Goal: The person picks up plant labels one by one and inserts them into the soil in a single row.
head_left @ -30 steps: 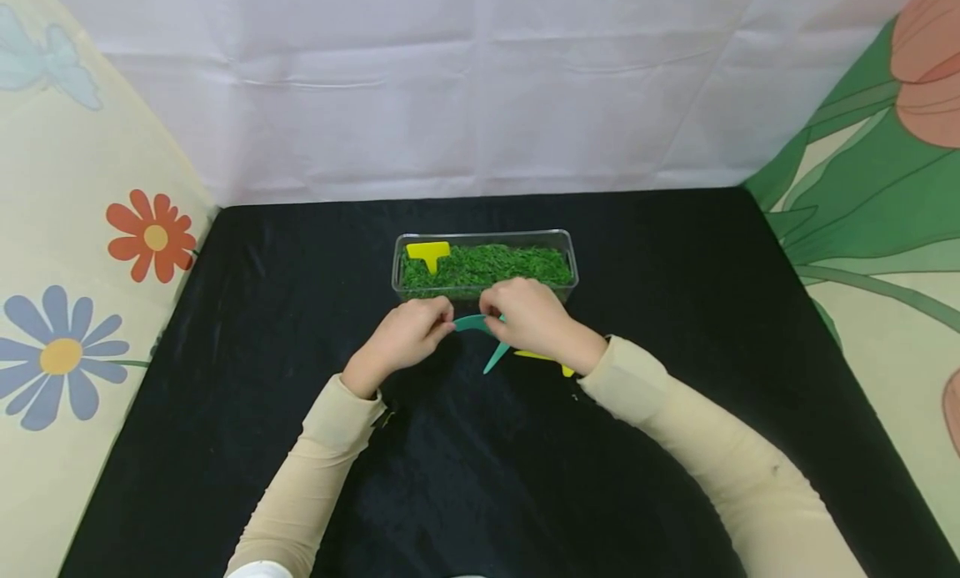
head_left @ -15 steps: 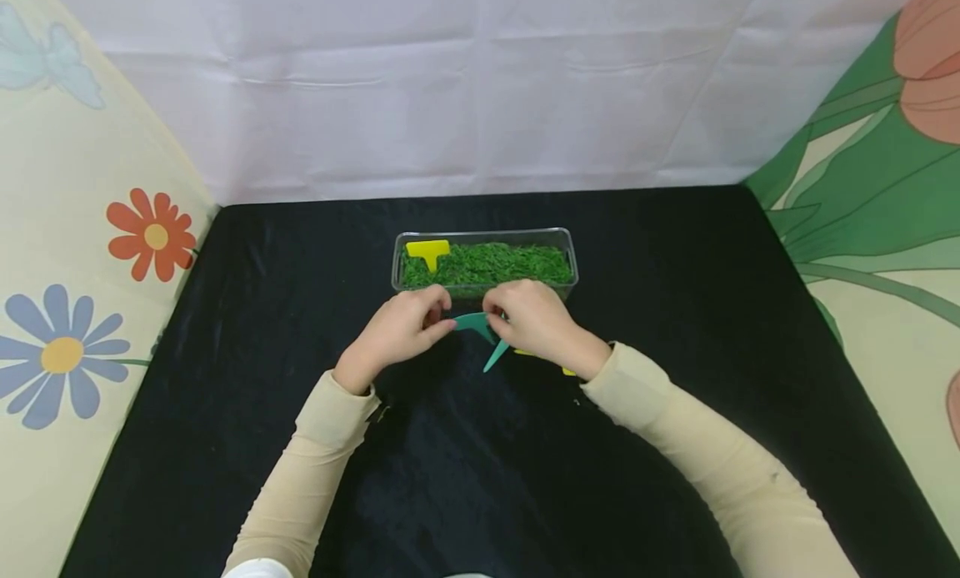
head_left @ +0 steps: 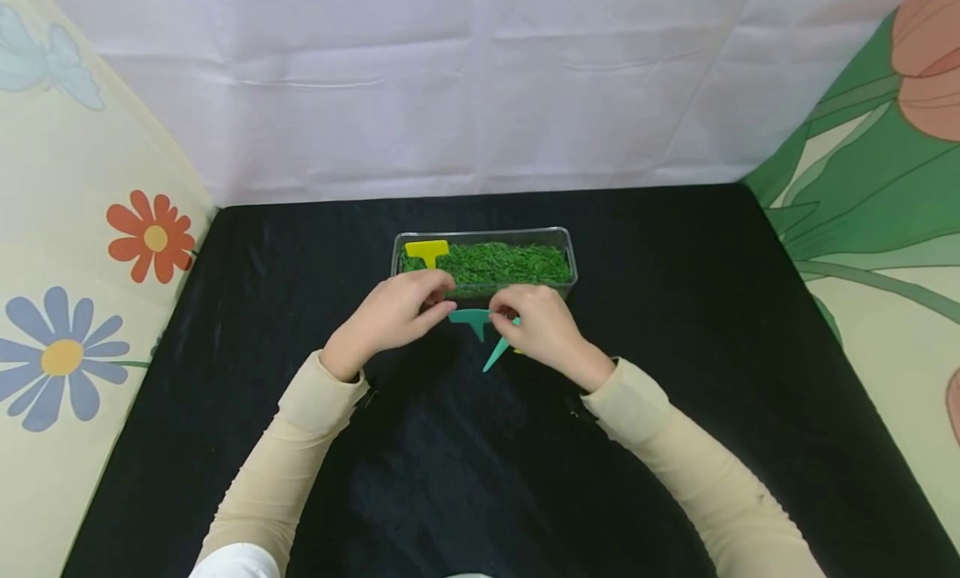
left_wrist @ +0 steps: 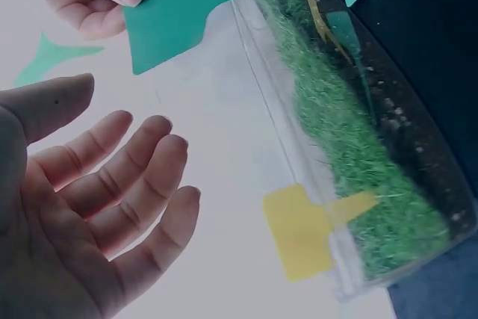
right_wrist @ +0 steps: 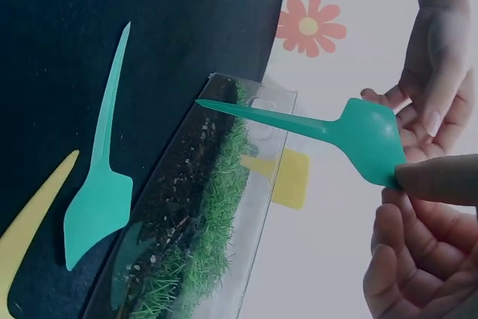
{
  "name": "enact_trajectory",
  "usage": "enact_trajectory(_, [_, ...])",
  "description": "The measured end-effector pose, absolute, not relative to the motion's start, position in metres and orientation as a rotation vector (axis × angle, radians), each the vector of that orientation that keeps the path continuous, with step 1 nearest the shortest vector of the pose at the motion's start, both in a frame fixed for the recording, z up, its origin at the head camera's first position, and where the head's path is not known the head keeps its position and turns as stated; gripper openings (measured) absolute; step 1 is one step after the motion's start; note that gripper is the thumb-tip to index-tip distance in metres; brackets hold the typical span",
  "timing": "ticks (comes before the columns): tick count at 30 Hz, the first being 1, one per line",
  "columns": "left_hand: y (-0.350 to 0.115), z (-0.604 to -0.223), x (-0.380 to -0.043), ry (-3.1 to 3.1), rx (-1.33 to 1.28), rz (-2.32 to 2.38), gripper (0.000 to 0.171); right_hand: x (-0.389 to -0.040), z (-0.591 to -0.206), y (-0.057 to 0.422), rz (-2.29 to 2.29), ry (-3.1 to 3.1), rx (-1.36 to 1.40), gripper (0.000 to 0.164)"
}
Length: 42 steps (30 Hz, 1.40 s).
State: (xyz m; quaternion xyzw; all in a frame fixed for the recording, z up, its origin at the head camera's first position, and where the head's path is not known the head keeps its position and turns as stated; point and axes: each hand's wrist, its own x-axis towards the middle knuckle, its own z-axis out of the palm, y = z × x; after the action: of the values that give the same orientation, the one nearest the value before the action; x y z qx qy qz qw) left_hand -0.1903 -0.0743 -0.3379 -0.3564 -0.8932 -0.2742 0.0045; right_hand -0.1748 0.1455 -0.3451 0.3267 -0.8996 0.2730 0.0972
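Observation:
My right hand (head_left: 542,324) pinches a green T-shaped plant label (right_wrist: 371,140) by one corner of its head, between thumb and fingers. In the right wrist view the label's pointed stem reaches across in front of a clear planter (head_left: 557,290). Beside the label is my left hand (left_wrist: 104,207), its fingers loosely bent and parted, holding nothing. A second green label (right_wrist: 101,207) lies on the black cloth below the right hand. In the planter's left end, a yellow label (head_left: 426,251) stands in the grass (head_left: 502,263).
Black cloth (head_left: 465,478) covers the table. Another yellow label (right_wrist: 26,233) lies beside the loose green one, mostly hidden by the right hand in the head view. Dark soil (right_wrist: 175,177) shows through the planter's wall. A white sheet (head_left: 480,86) hangs behind.
The left hand has let go of the green label's left end and drawn slightly away, its fingers spreading. The label has turned in the right hand, so its stem now shows pointing down.

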Motion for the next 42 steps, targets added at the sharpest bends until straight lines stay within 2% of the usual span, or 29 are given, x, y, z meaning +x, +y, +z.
enact_trajectory(6, [-0.066,-0.324,-0.193,-2.815,-1.216,-0.745,0.024,-0.173,-0.349,0.148,0.853,-2.635,0.95,0.005])
enact_trajectory(19, [-0.052,-0.315,-0.195,-2.784,-1.442,-0.528,0.02,-0.169,-0.356,0.147,0.906,-2.568,0.924,0.005])
enact_trajectory(28, [-0.044,-0.309,-0.195,-2.814,-1.6,-0.276,0.009,-0.168,-0.358,0.146,0.913,-2.569,0.938,0.002])
enact_trajectory(37, [-0.037,-0.304,-0.199,-2.816,-1.653,-0.221,0.003,-0.167,-0.357,0.145,0.913,-2.534,0.932,0.005])
enact_trajectory(42, [-0.034,-0.305,-0.2,-2.872,-1.627,-0.179,0.006,-0.167,-0.358,0.145,0.912,-2.525,0.927,0.006])
